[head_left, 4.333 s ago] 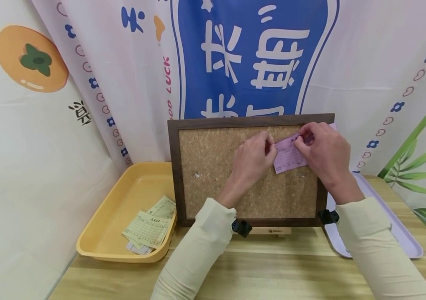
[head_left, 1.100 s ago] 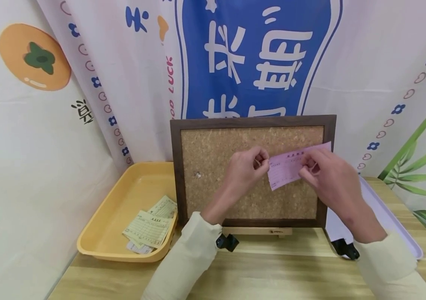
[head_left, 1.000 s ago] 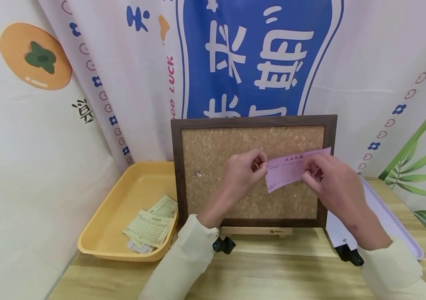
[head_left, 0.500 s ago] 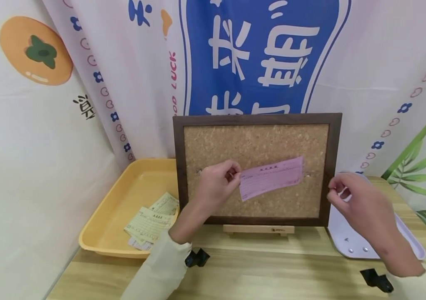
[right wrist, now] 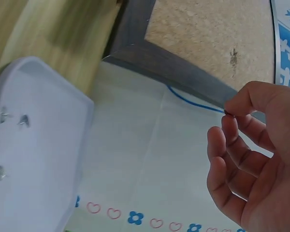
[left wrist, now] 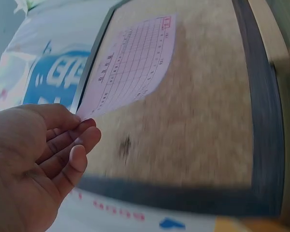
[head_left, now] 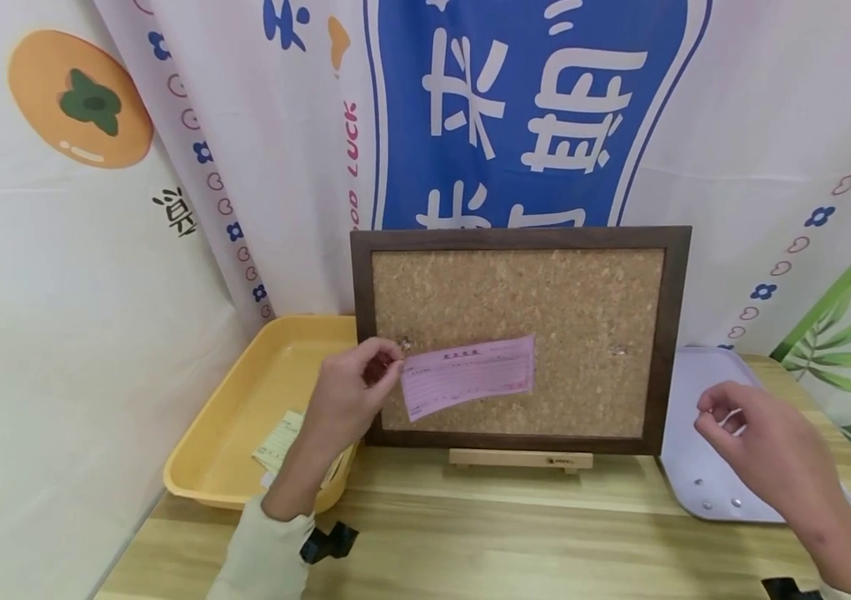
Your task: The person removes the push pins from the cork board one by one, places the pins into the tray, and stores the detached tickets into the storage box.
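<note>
My left hand (head_left: 350, 387) pinches the left edge of a pink printed slip (head_left: 470, 377) between thumb and forefinger. The slip hangs in front of the cork board (head_left: 575, 317), its far end free; the left wrist view shows it bending. To the right, my right hand (head_left: 778, 450) is above the lavender tray (head_left: 683, 367), thumb and forefinger pinched together. A tiny dark pin-like thing (right wrist: 226, 112) shows at those fingertips, too small to make out fully. Several metal thumbtacks (right wrist: 1, 173) lie in the tray.
A yellow tray (head_left: 200, 433) with pale green slips (head_left: 278, 442) stands at the left, partly behind my left arm. The dark-framed board leans on a small wooden stand (head_left: 523, 459) on the wooden table (head_left: 515, 533). A printed cloth (head_left: 305, 167) hangs behind.
The pink slip came from the board's upper right and travelled left and down with my left hand. My right hand let go of it and moved right and down over the lavender tray.
</note>
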The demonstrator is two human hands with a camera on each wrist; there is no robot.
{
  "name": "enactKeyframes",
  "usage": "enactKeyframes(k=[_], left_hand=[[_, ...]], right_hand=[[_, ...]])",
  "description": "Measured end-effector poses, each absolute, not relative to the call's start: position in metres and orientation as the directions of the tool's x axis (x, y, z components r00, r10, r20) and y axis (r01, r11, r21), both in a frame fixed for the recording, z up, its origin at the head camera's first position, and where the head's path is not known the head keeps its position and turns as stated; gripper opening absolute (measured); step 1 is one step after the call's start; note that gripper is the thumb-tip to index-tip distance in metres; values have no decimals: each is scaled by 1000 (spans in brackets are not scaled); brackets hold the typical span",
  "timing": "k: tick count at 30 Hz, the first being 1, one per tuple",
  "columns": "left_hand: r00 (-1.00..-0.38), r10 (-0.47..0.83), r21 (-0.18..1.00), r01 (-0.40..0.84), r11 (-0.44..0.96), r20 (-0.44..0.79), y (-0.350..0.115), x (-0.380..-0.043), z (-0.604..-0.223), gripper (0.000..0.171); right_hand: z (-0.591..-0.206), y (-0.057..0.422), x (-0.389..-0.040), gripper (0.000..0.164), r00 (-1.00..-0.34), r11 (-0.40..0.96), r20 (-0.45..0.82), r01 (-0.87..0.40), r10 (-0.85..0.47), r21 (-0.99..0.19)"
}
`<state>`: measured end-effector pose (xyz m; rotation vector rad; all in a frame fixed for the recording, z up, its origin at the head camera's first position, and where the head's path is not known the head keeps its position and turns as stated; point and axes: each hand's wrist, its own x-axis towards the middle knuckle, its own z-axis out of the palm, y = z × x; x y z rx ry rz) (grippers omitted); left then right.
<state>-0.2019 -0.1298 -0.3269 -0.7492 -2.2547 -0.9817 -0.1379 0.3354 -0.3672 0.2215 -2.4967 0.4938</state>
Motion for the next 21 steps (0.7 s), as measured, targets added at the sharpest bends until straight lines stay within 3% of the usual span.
enactKeyframes(k=[11, 21], left_hand=[[-790, 122, 581, 536, 612, 600, -203, -194, -344, 7], [-845, 23, 640, 423, 642, 535, -248, -187, -359, 4]], right_hand=[[-385, 351, -131, 11, -866, 930, 501, -176, 10, -324], [-398, 361, -133, 8, -877, 932, 479, -143, 36, -333]])
